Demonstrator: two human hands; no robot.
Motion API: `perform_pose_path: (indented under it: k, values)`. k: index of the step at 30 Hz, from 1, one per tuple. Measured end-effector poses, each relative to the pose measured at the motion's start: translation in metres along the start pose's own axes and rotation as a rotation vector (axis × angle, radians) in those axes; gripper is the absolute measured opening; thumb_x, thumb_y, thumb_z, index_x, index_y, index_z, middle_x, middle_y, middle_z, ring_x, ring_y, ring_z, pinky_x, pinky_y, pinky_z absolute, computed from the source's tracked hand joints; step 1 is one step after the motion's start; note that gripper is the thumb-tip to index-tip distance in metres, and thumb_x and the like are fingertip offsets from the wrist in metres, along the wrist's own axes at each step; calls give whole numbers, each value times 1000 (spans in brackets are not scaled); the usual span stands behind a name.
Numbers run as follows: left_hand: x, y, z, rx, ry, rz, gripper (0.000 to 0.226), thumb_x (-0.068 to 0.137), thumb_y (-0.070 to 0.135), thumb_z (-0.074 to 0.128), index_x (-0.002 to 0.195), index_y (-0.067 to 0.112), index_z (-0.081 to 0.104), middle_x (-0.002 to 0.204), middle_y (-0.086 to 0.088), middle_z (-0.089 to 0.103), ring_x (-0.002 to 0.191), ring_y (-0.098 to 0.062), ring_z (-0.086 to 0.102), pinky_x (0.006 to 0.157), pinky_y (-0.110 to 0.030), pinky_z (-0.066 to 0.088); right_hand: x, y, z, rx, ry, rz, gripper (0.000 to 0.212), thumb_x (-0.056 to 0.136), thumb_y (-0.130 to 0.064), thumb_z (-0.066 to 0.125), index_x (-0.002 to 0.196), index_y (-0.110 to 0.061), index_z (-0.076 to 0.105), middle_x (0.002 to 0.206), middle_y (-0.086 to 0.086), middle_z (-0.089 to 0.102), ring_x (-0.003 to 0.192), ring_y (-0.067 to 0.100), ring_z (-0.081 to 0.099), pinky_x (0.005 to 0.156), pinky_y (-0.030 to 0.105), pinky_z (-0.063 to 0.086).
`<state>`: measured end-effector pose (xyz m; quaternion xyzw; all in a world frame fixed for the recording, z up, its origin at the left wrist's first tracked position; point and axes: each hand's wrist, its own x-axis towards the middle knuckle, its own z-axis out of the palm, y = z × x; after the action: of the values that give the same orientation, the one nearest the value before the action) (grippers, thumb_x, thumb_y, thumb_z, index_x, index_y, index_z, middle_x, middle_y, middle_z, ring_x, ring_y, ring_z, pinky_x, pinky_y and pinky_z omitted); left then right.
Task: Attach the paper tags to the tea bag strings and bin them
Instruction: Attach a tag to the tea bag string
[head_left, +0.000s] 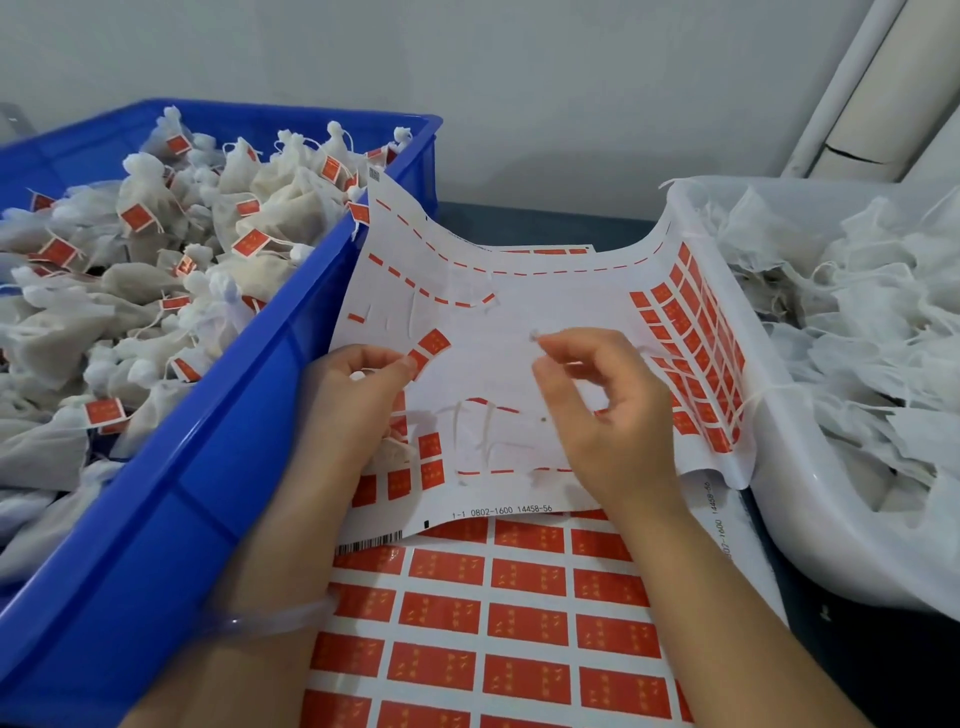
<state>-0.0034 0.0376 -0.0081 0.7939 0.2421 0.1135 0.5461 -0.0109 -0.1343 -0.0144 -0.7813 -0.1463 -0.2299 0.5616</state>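
At far left, we note a blue bin (208, 467) holding tagged tea bags (291, 197). Beside it, the left hand (358, 395) pinches a red tag (430, 347) over the peeled sheet (519, 317). The right hand (608, 415) hovers above that sheet, fingers curled; we cannot tell whether they grip anything. At right, a white tub (805, 525) holds untagged bags (857, 312).

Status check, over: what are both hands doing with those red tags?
Left hand pinches red tag. Right hand pinches something thin, likely string end. Tagged bags piled in blue bin. Nothing blocking.
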Motion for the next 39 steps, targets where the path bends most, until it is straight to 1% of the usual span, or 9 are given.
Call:
perform_pose_path:
  k: [3, 7, 10, 13, 21, 28, 33, 35, 39]
  values:
    - [-2, 0, -1, -62, 27, 29, 16, 87, 30, 62, 74, 31, 54, 82, 3, 61, 63, -12, 53, 54, -20, 45, -8, -9, 11, -267, -231, -253, 28, 86, -26, 59, 110, -15, 66, 113, -5, 64, 110, 2, 53, 98, 13, 40]
    - [-6, 2, -2, -57, 49, 149, 14, 89, 29, 61, 77, 33, 53, 97, 1, 63, 64, -14, 56, 41, -7, 41, -15, -7, 26, -581, -596, -133, 53, 93, -50, 40, 141, -27, 37, 150, -12, 29, 143, 7, 11, 111, 25, 1]
    - [-7, 3, -2, -78, 46, 182, 14, 88, 30, 61, 78, 33, 53, 99, 3, 64, 77, -17, 59, 51, -14, 43, -11, 1, 25, -711, -725, -57, 65, 89, -62, 20, 146, -32, 23, 156, -14, 7, 142, 8, -13, 107, 30, -15]
    - [-9, 2, -2, -90, 40, 189, 14, 88, 30, 61, 77, 33, 53, 97, 2, 64, 83, -21, 60, 61, -19, 47, -12, 3, 25, -763, -804, -12, 78, 78, -68, 5, 148, -32, 14, 156, -11, -3, 140, 10, -23, 105, 31, -21]
    - [-10, 2, -2, -95, 40, 198, 14, 88, 29, 61, 77, 32, 54, 91, 2, 63, 80, -19, 59, 62, -19, 48, -15, 8, 28, -871, -836, -37, 73, 85, -67, 7, 143, -35, -21, 151, -8, -29, 134, 13, -35, 107, 36, -25]
    - [-9, 3, -2, -88, 40, 201, 13, 88, 30, 61, 77, 32, 53, 94, 0, 62, 79, -19, 59, 57, -18, 46, -19, 3, 29, -820, -753, -121, 57, 92, -59, 21, 145, -40, 15, 155, -7, -18, 128, 14, -41, 103, 41, -31]
    - [-10, 3, -2, -104, 41, 204, 13, 88, 28, 61, 78, 31, 54, 92, 0, 63, 79, -20, 59, 60, -20, 48, -16, 1, 26, -669, -733, -177, 39, 95, -49, 34, 130, -41, 49, 156, -10, -1, 137, 9, -29, 93, 24, -36]
    - [-10, 3, -2, -91, 40, 216, 13, 88, 29, 61, 78, 32, 54, 83, 1, 62, 68, -16, 58, 53, -17, 47, -17, 1, 25, -647, -687, -181, 37, 95, -46, 37, 126, -39, 54, 156, -9, 8, 142, 12, -15, 102, 27, -28]
    - [-10, 4, -3, -132, -15, 167, 9, 88, 30, 61, 79, 30, 58, 61, 4, 56, 45, -10, 52, 43, -15, 47, -14, -3, 22, -480, -382, -113, 38, 87, -41, 44, 114, -27, 66, 138, -7, 49, 133, 10, 31, 110, 29, 17]
